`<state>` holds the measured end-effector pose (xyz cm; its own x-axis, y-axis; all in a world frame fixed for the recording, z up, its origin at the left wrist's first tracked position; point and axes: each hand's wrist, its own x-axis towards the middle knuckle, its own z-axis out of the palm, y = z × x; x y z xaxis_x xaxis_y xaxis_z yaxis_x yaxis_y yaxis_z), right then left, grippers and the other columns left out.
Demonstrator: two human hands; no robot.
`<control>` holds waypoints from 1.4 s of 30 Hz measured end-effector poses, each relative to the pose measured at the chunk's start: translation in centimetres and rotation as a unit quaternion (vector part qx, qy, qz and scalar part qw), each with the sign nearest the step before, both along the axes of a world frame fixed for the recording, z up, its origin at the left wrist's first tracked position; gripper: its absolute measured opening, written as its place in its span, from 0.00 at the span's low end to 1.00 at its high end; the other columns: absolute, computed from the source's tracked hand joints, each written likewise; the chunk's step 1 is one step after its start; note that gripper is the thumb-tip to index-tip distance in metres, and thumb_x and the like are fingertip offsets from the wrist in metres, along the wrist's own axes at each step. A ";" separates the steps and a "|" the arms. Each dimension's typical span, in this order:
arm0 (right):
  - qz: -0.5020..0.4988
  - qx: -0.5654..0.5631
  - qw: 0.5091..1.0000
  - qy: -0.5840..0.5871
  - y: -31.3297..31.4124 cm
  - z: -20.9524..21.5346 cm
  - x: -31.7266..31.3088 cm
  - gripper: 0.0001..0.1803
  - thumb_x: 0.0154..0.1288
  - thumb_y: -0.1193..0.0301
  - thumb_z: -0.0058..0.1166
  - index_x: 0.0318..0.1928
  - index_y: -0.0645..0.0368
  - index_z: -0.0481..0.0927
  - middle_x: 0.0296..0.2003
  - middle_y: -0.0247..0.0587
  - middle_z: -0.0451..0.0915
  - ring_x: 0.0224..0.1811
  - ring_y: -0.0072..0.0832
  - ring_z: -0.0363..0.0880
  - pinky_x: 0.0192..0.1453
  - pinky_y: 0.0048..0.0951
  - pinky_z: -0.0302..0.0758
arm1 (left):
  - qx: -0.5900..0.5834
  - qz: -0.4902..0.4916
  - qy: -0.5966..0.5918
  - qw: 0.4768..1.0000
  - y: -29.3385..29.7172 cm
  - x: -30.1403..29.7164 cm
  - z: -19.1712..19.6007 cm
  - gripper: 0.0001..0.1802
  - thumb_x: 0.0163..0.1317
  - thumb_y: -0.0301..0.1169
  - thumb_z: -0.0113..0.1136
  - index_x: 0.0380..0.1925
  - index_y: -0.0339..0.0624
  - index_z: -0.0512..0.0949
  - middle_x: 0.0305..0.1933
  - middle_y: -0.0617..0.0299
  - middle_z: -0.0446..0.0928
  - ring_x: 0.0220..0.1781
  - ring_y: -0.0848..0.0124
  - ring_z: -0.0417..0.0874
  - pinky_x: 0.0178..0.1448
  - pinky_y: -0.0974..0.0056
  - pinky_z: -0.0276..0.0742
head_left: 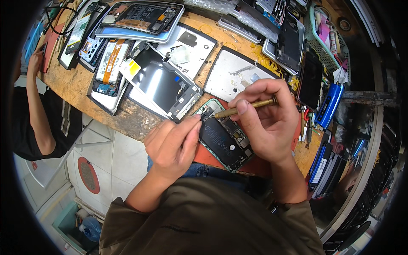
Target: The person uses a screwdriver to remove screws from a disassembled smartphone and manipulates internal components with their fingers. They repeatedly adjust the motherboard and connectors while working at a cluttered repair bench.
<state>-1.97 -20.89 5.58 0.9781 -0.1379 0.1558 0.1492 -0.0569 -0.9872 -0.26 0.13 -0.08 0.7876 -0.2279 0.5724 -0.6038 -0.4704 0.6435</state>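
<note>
An opened phone [223, 144] with a teal frame lies tilted on a red mat, its black battery and inner boards bare. Thumb and forefinger of my left hand [172, 144] are pinched together at the phone's upper left edge; the exact contact is partly hidden by the fingers. Between the fingers of my right hand [272, 123] is a brass-coloured screwdriver [246, 108], slanting down to the left. Its tip end is over the upper part of the phone, close to my left fingertips.
Beyond the phone lie a detached screen assembly [159, 83] and a white panel [236, 70] with small parts. Disassembled phones [140, 19] are stacked far left. A green basket [327, 46] and a blue cylinder [330, 106] are at right. Another person's arm [38, 110] reaches in at left.
</note>
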 end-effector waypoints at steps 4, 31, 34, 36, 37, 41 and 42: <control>0.007 -0.010 1.000 -0.006 0.0 -0.2 0.0 0.14 0.82 0.83 0.59 0.60 0.68 0.72 0.47 0.46 0.86 0.51 0.27 0.91 0.49 0.26 0.90 | -0.005 -0.009 -0.015 1.000 0.0 0.2 0.0 0.19 0.54 0.19 0.85 0.47 0.42 0.94 0.23 0.66 0.74 0.21 0.70 0.74 0.27 0.63 0.67; -0.006 -0.010 0.999 -0.036 0.3 -0.5 -0.1 0.15 0.78 0.85 0.62 0.60 0.70 0.77 0.47 0.44 0.88 0.50 0.21 0.90 0.53 0.23 0.90 | 0.003 0.000 -0.007 1.000 -0.2 0.2 0.3 0.16 0.53 0.18 0.85 0.42 0.40 0.93 0.23 0.66 0.75 0.20 0.70 0.73 0.26 0.63 0.66; -0.003 -0.009 0.999 -0.035 0.4 -0.6 -0.1 0.15 0.78 0.85 0.63 0.60 0.70 0.77 0.47 0.43 0.88 0.50 0.21 0.90 0.53 0.23 0.90 | 0.003 -0.001 -0.007 1.000 -0.2 0.2 0.4 0.15 0.53 0.18 0.85 0.41 0.40 0.93 0.23 0.66 0.76 0.20 0.71 0.73 0.26 0.64 0.65; -0.001 -0.011 0.999 -0.036 0.3 -0.7 -0.1 0.15 0.78 0.85 0.63 0.60 0.70 0.77 0.47 0.43 0.88 0.49 0.20 0.90 0.52 0.23 0.90 | 0.005 -0.001 -0.007 1.000 -0.2 0.2 0.4 0.15 0.53 0.18 0.85 0.41 0.40 0.93 0.23 0.66 0.76 0.20 0.71 0.73 0.26 0.64 0.65; 0.000 -0.015 0.999 -0.038 0.3 -0.7 -0.1 0.15 0.78 0.85 0.63 0.60 0.70 0.77 0.46 0.43 0.88 0.49 0.20 0.90 0.52 0.23 0.90 | 0.007 0.000 -0.008 1.000 -0.2 0.2 0.4 0.15 0.53 0.19 0.85 0.41 0.40 0.93 0.23 0.66 0.76 0.20 0.71 0.73 0.26 0.64 0.66; 0.003 -0.027 0.999 -0.035 0.2 -0.7 -0.1 0.15 0.77 0.86 0.63 0.60 0.70 0.77 0.46 0.43 0.88 0.49 0.20 0.90 0.51 0.22 0.90 | 0.005 0.000 0.003 1.000 -0.1 0.1 0.4 0.15 0.54 0.19 0.85 0.41 0.40 0.93 0.23 0.66 0.77 0.20 0.71 0.74 0.26 0.64 0.66; 0.003 -0.027 0.999 -0.036 0.3 -0.7 0.0 0.15 0.77 0.86 0.63 0.60 0.70 0.77 0.46 0.43 0.88 0.49 0.20 0.90 0.51 0.22 0.90 | 0.008 0.000 -0.004 1.000 -0.2 0.2 0.4 0.15 0.54 0.19 0.85 0.41 0.40 0.93 0.24 0.66 0.78 0.20 0.70 0.74 0.26 0.63 0.66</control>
